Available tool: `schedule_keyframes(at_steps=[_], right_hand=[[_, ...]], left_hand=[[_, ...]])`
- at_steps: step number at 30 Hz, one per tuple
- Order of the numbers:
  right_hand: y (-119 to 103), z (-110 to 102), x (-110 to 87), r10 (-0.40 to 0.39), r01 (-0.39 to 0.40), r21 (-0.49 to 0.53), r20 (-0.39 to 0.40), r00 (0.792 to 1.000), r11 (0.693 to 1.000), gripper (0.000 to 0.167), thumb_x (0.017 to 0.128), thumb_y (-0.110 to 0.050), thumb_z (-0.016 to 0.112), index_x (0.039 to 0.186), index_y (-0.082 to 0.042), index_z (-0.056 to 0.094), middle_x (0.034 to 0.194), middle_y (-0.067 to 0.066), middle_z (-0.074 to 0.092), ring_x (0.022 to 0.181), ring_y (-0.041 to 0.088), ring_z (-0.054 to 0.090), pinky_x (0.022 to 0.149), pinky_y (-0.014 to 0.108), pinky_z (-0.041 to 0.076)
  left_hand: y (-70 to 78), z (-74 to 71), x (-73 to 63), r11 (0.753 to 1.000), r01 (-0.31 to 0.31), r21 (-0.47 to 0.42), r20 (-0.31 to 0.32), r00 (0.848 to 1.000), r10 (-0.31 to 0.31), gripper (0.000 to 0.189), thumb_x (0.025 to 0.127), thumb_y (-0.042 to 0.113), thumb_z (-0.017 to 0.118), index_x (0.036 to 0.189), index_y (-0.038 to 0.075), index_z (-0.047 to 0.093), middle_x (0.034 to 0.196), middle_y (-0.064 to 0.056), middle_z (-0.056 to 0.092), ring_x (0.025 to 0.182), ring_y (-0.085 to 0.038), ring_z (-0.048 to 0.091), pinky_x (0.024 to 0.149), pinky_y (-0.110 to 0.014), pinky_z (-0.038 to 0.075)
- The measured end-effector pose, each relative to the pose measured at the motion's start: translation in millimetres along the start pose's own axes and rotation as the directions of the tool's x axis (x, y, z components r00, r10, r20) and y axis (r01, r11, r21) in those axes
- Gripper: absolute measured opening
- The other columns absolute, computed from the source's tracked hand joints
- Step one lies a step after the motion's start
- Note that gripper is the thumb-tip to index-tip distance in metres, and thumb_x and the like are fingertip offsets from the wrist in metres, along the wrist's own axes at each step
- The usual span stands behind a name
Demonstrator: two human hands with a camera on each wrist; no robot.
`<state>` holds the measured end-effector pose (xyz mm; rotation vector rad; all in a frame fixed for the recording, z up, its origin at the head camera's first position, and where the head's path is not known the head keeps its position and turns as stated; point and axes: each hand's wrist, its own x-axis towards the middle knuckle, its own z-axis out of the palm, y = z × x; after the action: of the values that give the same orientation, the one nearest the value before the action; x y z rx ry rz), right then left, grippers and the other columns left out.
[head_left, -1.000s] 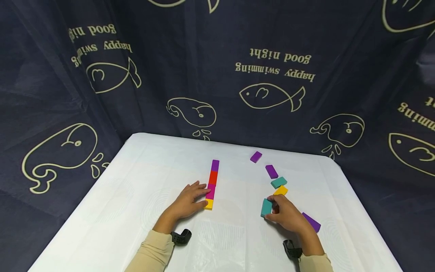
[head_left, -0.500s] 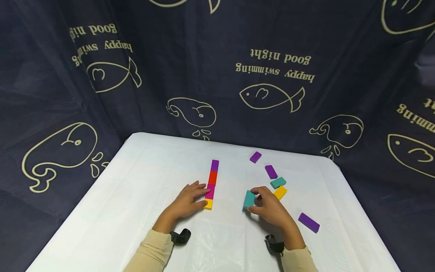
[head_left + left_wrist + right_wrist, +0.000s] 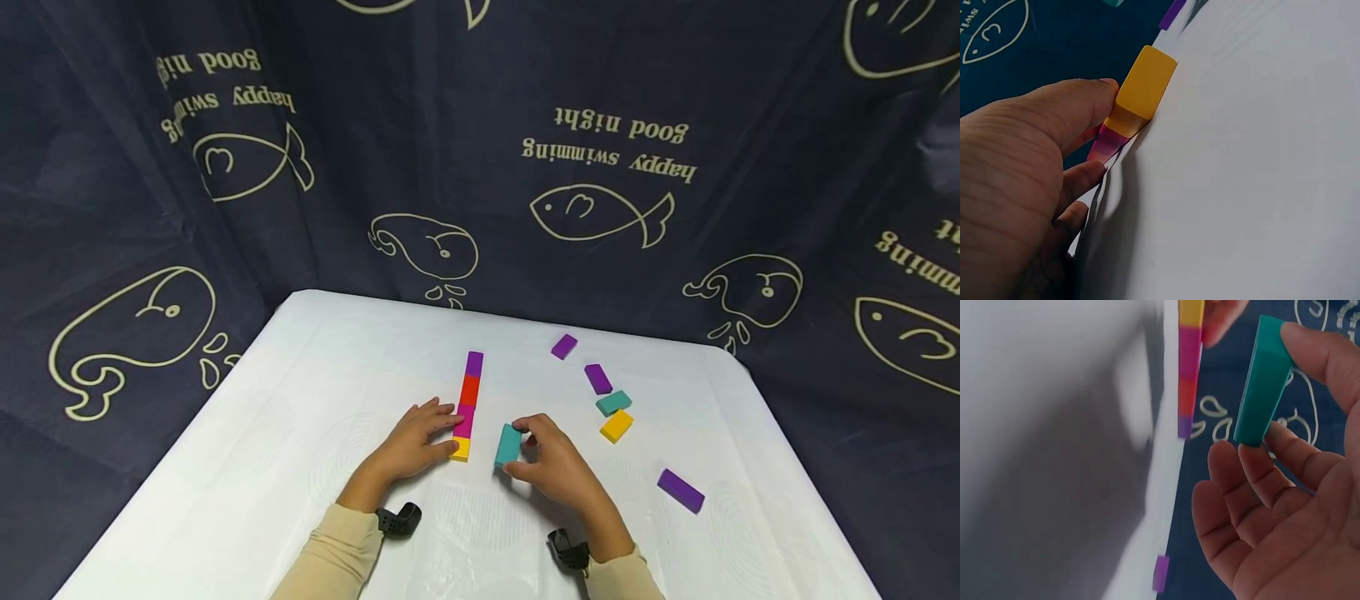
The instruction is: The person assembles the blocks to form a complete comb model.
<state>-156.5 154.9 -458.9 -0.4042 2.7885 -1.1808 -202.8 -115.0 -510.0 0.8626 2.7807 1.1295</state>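
A row of end-to-end blocks lies left of the table's middle: purple [image 3: 475, 363], red [image 3: 469, 390], magenta [image 3: 463, 421] and yellow [image 3: 461, 451]. My left hand [image 3: 411, 443] rests beside it with fingers spread. Its thumb touches the yellow block [image 3: 1147, 84] and a fingertip reaches the magenta one. To the right of the row, my right hand [image 3: 553, 463] pinches a teal block [image 3: 507, 446] between thumb and fingertips. In the right wrist view the teal block [image 3: 1262, 384] is gripped at its two ends, apart from the row.
Loose blocks lie on the white table [image 3: 360, 350] to the right: two purple ones [image 3: 564, 347] at the back, a teal block [image 3: 614, 403] near a yellow block [image 3: 617, 426], and a purple block [image 3: 681, 491] nearer the front. A dark printed curtain [image 3: 480, 150] hangs behind.
My right hand has carried the teal block leftward from beside the loose yellow block to near the row. My left hand has stayed in place.
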Motion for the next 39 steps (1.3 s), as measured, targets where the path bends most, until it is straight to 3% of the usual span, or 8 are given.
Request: schedule_keyframes(at_steps=[8, 18, 26, 34, 39], right_hand=[[-15, 18, -2.4, -0.055, 0.056, -0.006, 0.037, 0.998, 0.998, 0.056, 0.081, -0.028, 0.083, 0.127, -0.009, 0.058, 0.121, 0.001, 0.056, 0.102, 0.020, 0.059, 0.090, 0.040, 0.053], [-32, 40, -2.1, -0.109, 0.110, -0.006, 0.092, 0.990, 0.994, 0.055, 0.079, -0.027, 0.083, 0.125, -0.008, 0.059, 0.116, -0.002, 0.056, 0.098, 0.018, 0.057, 0.088, 0.034, 0.052], [-37, 55, -5.3, -0.147, 0.154, -0.039, 0.135, 0.980, 0.987, 0.052, 0.078, -0.027, 0.083, 0.122, -0.008, 0.061, 0.105, -0.004, 0.054, 0.089, 0.011, 0.051, 0.078, 0.026, 0.048], [-35, 61, -6.3, -0.161, 0.178, -0.105, 0.156, 0.975, 0.978, 0.050, 0.078, -0.026, 0.084, 0.120, -0.008, 0.064, 0.113, -0.004, 0.058, 0.099, 0.012, 0.053, 0.094, 0.033, 0.049], [-34, 65, -7.5, -0.148, 0.168, -0.138, 0.141, 0.979, 0.976, 0.052, 0.078, -0.027, 0.084, 0.123, -0.009, 0.063, 0.113, -0.003, 0.055, 0.100, 0.012, 0.052, 0.094, 0.034, 0.049]], left_hand=[[0.7, -0.9, 0.2, 1.000, 0.014, -0.004, 0.005, 1.000, -0.014, 0.043, 0.092, 0.023, 0.069, 0.133, 0.011, 0.064, 0.145, -0.015, 0.051, 0.144, -0.038, 0.031, 0.117, -0.060, 0.015], [-0.4, -1.4, -0.2, 1.000, -0.015, 0.002, -0.003, 1.000, 0.015, 0.042, 0.093, 0.025, 0.069, 0.133, 0.010, 0.064, 0.144, -0.016, 0.052, 0.143, -0.040, 0.031, 0.116, -0.062, 0.015], [-3.1, -0.5, -0.7, 0.999, -0.031, 0.015, -0.010, 0.999, 0.032, 0.042, 0.094, 0.025, 0.069, 0.132, 0.009, 0.064, 0.144, -0.017, 0.052, 0.142, -0.041, 0.033, 0.115, -0.063, 0.017], [-2.6, 0.0, 0.4, 0.999, -0.025, 0.021, -0.007, 1.000, 0.025, 0.042, 0.093, 0.026, 0.069, 0.132, 0.010, 0.064, 0.144, -0.016, 0.052, 0.142, -0.040, 0.033, 0.116, -0.062, 0.017], [-2.1, -0.1, 0.6, 1.000, -0.013, 0.022, -0.003, 1.000, 0.013, 0.043, 0.094, 0.028, 0.068, 0.133, 0.011, 0.064, 0.145, -0.015, 0.052, 0.143, -0.039, 0.032, 0.116, -0.061, 0.017]])
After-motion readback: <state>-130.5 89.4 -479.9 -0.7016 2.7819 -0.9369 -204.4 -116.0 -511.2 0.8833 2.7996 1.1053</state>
